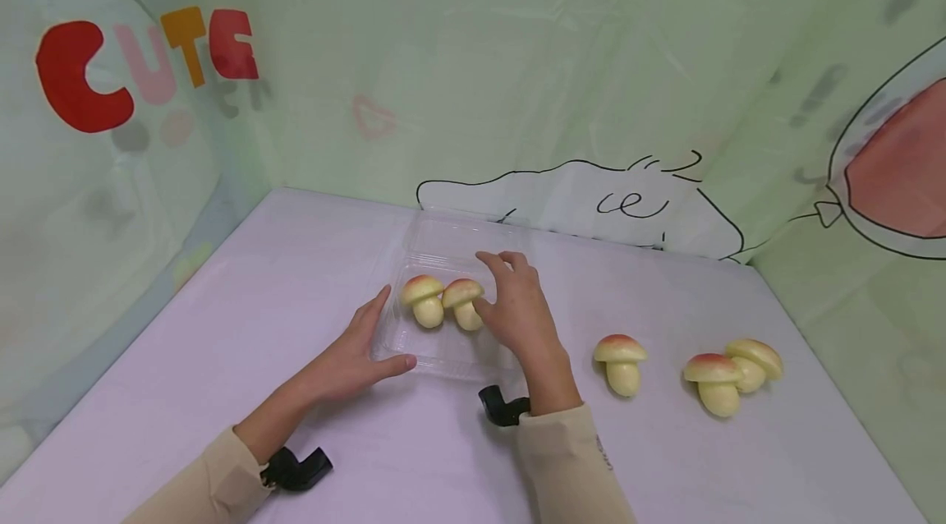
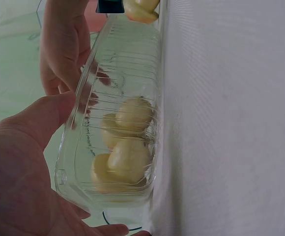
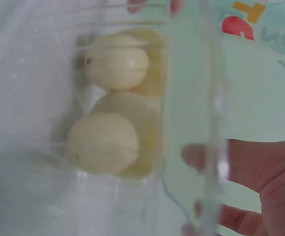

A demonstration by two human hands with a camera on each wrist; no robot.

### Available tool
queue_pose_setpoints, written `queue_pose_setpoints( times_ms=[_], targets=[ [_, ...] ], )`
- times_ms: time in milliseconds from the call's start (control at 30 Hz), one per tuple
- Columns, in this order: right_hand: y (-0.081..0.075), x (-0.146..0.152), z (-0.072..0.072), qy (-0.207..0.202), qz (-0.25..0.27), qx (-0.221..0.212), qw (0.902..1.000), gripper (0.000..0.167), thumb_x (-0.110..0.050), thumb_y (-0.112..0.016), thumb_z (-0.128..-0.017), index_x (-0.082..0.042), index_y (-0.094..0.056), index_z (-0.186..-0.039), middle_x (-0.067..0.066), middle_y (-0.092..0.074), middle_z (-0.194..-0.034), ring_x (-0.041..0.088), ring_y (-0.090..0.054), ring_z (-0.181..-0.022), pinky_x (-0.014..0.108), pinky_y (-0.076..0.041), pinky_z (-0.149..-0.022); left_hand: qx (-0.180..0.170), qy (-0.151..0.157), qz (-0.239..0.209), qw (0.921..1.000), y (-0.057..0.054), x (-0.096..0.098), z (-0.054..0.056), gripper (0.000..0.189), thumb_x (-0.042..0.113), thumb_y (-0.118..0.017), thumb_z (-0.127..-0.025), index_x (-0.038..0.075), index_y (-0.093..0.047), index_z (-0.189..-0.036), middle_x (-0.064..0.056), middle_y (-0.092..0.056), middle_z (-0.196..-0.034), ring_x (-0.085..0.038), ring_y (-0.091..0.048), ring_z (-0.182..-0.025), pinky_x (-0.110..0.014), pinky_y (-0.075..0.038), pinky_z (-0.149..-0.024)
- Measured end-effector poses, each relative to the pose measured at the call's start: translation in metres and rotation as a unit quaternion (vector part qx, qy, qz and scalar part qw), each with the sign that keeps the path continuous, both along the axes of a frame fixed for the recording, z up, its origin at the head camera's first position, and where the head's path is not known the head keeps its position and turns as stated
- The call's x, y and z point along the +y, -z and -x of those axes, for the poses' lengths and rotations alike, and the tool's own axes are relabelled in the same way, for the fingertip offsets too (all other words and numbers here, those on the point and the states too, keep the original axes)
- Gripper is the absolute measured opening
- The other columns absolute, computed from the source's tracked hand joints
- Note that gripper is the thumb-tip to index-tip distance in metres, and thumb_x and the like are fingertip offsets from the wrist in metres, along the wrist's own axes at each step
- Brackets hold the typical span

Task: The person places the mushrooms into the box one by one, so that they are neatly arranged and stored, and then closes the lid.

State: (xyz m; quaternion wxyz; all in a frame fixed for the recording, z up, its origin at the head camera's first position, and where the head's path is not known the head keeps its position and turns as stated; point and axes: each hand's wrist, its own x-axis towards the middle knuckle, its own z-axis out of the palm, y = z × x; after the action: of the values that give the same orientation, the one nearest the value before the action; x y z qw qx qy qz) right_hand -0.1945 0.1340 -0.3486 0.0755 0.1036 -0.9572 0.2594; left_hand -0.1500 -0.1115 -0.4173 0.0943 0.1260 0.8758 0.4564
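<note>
A clear plastic clamshell box (image 1: 451, 351) lies on the table with its lid (image 1: 454, 238) folded back. Two toy mushrooms with yellow-and-red caps, a left one (image 1: 427, 306) and a right one (image 1: 464, 294), sit side by side inside it. My left hand (image 1: 355, 351) rests against the box's left front corner, fingers along the side and thumb at the front rim. Over the box's right part hovers my right hand (image 1: 517, 302), fingers spread and nothing gripped, thumb near the right mushroom. Both mushrooms' pale stems (image 3: 103, 142) show through the clear wall in the right wrist view.
Right of the box stands a single toy mushroom (image 1: 621, 364). Farther right, two more mushrooms touch, a front one (image 1: 715, 384) and a rear one (image 1: 757, 361). Printed cloth walls (image 1: 473, 97) border the table (image 1: 414, 458) at the back and sides.
</note>
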Motion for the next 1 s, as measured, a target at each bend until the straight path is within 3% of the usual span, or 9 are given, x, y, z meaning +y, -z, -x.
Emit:
queue_pose_setpoints(
  times_ms=[1000],
  targets=[
    [-0.017,0.026,-0.004,0.031,0.027,-0.01,0.9991,0.064,-0.012,-0.075,-0.092,-0.011,-0.051,-0.152,0.023,-0.041,-0.155,0.047,-0.042,-0.141,0.059,-0.044,-0.111,-0.007,-0.003,0.002,1.0,0.0,0.0,0.0,0.113,0.051,-0.075,-0.09,0.018,0.0,-0.168,-0.018,-0.007,-0.173,-0.04,-0.012,-0.16,-0.064,-0.017,-0.125]
  ],
)
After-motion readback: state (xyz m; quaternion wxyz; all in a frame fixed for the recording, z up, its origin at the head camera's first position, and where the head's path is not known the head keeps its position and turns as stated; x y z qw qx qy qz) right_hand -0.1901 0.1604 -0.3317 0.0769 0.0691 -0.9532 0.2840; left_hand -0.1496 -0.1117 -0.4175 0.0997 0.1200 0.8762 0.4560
